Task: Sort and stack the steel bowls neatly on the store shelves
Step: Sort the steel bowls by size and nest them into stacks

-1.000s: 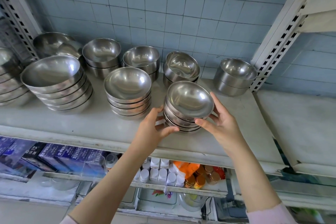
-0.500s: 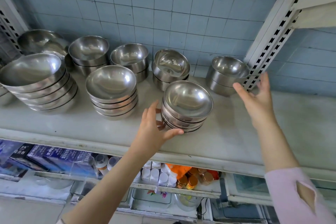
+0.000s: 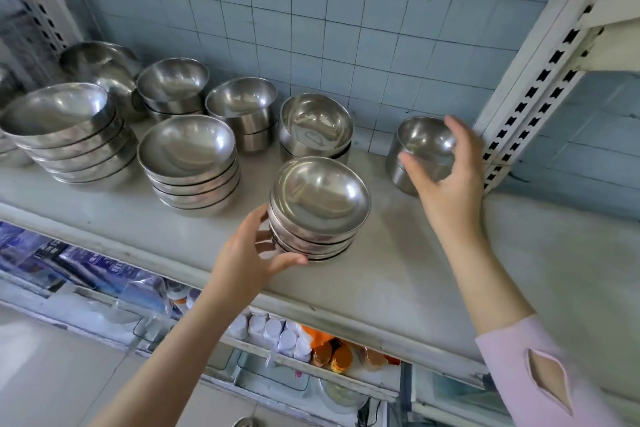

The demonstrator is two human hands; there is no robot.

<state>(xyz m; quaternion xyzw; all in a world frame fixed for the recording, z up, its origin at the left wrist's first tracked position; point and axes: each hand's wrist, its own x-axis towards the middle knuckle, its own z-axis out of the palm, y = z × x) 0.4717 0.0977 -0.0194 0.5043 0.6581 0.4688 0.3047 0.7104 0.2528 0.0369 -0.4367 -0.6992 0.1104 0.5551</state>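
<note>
The right hand (image 3: 446, 184) has left the front stack (image 3: 320, 204) and swung out to 2 o'clock. Its thumb and fingers now curl round the deep bowls (image 3: 424, 140) beside the upright (image 3: 540, 80). The left hand (image 3: 254, 253) still clasps the front stack, fingers on its 9 o'clock side and thumb at its near base. That stack sits near the shelf (image 3: 398, 274) front and looks settled, so the stray deep bowls are probably next into line.

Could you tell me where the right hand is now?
Head view, right side: the right hand curls round the deep bowl stack beside the slotted upright.
</note>
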